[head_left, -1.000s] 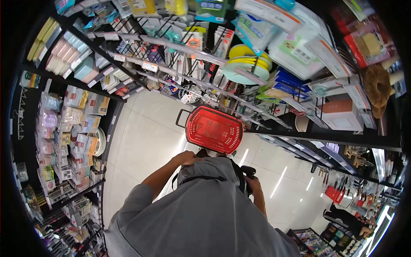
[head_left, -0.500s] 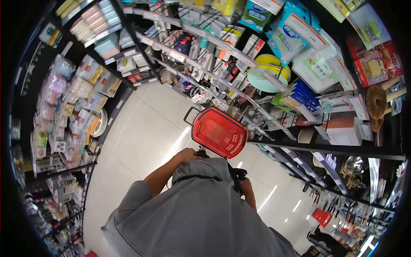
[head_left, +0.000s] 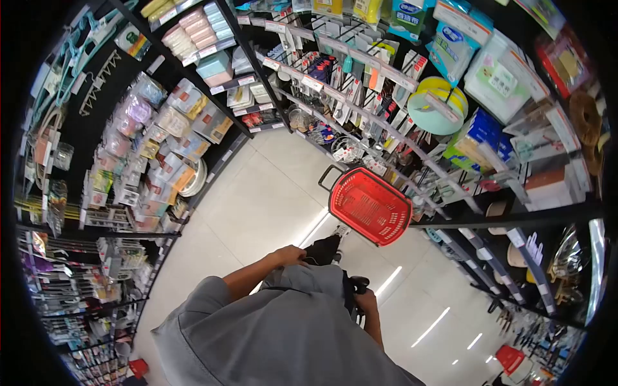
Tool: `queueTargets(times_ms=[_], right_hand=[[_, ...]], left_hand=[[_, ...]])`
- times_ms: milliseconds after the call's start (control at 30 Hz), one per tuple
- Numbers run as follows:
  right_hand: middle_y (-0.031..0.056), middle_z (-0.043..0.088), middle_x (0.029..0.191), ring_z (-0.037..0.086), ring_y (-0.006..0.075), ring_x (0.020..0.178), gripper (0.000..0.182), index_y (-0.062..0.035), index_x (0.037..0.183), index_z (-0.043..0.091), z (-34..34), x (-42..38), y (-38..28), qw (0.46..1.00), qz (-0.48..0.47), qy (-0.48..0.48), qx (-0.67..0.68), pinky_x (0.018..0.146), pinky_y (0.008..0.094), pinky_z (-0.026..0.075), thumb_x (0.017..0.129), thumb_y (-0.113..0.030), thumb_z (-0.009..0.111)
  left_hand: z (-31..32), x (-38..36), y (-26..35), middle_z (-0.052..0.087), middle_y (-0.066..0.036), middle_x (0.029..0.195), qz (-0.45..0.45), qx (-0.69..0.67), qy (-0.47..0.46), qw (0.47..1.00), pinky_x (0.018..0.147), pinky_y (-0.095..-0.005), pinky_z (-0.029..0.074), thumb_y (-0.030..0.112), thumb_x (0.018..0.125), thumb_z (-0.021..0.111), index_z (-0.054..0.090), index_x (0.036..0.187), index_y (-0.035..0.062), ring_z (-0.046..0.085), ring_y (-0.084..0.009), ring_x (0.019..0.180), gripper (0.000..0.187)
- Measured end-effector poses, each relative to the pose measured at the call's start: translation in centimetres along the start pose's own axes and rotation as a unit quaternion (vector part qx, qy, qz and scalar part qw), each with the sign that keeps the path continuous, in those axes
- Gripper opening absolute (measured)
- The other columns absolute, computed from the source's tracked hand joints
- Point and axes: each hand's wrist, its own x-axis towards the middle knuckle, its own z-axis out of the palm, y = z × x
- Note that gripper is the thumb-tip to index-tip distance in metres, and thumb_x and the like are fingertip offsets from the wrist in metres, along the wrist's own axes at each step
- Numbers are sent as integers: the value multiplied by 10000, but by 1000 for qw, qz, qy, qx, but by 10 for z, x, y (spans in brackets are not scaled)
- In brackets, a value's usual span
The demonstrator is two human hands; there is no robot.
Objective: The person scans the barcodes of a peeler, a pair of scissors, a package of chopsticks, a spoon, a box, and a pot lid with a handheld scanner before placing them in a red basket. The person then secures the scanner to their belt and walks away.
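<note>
At my waist, my left hand (head_left: 293,255) is closed, its fingers curled in by the front of my grey shirt (head_left: 302,321). What it holds, if anything, is hidden. My right hand (head_left: 367,302) is lower and to the right, at my side, with its fingers round a black handle-like piece (head_left: 358,283); my shirt covers part of it. Ahead of me on the floor stands a red shopping basket (head_left: 370,204) with a black loop handle (head_left: 328,178) at its far left end. Neither hand touches the red basket body. My dark shoe and trouser leg (head_left: 327,248) show just beyond my left hand.
Glossy tiled floor (head_left: 251,193) runs between the shelves. Packaged goods hang on the left rack (head_left: 148,154). Kitchen tools and cloths fill the right shelving (head_left: 386,96), whose lower edge comes close to the basket. Another red basket (head_left: 510,359) is at lower right.
The view has turned, so the shelves and red basket sit further right in the picture. A dark shoe and leg have come into sight ahead of my left hand. Both hands keep their hold.
</note>
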Motion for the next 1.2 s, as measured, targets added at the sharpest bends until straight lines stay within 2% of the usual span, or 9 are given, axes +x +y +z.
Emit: queueTargets(times_ms=[100,200,267,433,633,867,1033,1100,1200], right_hand=[[187,678,876,665,292,847,457,-18,933,671,20,-14,10,1000,15,4,19,744,381,506,595,-325,685],[191,674,842,667,295,823,447,3,913,662,34,-12,26,998,-3,7,69,720,380,502,591,-304,696],[101,659,752,627,200,673,316,12,849,666,43,-14,30,995,-32,26,85,637,329,493,623,-205,705],[107,660,762,631,200,691,321,15,863,667,43,-20,17,994,-21,-9,107,643,327,493,632,-201,718],[108,667,829,633,209,747,326,27,928,660,48,-14,-4,993,-15,-60,102,681,331,496,679,-173,727],[138,668,883,627,208,808,364,45,969,654,68,-8,-66,992,-51,-74,91,707,354,491,698,-187,718],[159,670,856,635,222,788,386,74,961,648,80,-26,-147,994,-69,-73,-47,694,352,495,707,-215,685],[156,674,866,635,219,814,400,57,976,652,93,-4,-151,991,-58,-113,-50,718,346,492,693,-222,694],[136,681,908,633,204,863,450,13,1009,656,108,1,-178,985,-90,-139,-58,745,338,485,654,-255,722]], left_hand=[[5,-13,0,656,-132,881,16,30,-34,999,760,-427,488,454,789,644,629,870,87,623,-325,877,376],[-12,-23,20,666,-127,928,-38,99,-89,990,788,-416,494,437,779,652,673,943,109,626,-313,913,368],[-17,-24,21,668,-127,951,-51,115,-109,986,800,-412,494,428,775,652,682,963,118,627,-309,927,363],[-29,-35,23,674,-125,1002,-101,152,-145,972,841,-396,490,368,777,627,692,1028,135,624,-303,981,349],[-41,-48,-21,661,-157,1049,-49,74,-168,982,867,-411,473,392,765,558,681,1064,115,612,-345,995,425],[-50,-89,-93,647,-169,1079,-40,-2,-108,993,891,-397,463,378,765,516,673,1073,94,601,-348,1018,446],[-40,-122,-149,651,-163,1070,-44,-86,-22,995,875,-393,468,336,759,513,677,1047,86,601,-346,1006,415],[-30,-138,-170,663,-153,1035,-63,-152,57,985,858,-383,473,334,757,533,682,1022,97,612,-335,974,386],[-34,-162,-189,655,-163,1010,-64,-203,53,976,838,-378,475,392,817,532,678,960,53,597,-345,955,395]])
